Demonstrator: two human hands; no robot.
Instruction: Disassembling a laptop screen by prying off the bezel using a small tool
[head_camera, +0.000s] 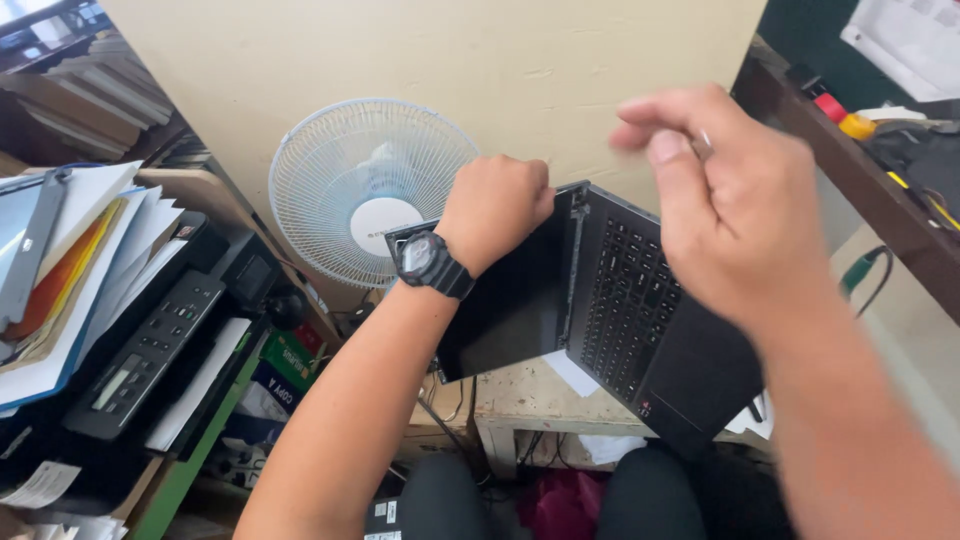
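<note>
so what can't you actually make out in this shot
- Right hand, head view: motion-blurred; whether its fingertips pinch anything cannot be told.
- Left hand, head view: fist on the laptop lid's top edge; the fingers curl out of sight, so the grip is unclear.
- Laptop screen: dark, nothing readable.
- Desk: mostly covered by the laptop and arms.
- Printer at left: buttons too small.

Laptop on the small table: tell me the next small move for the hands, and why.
Probably bring the right hand down to steady the laptop at its keyboard half. Only the left hand grips it now, at the top edge of the dark screen, while the right hand is raised and blurred above the keys. The base juts past the edge of the worn table, so it looks poorly supported.
</note>
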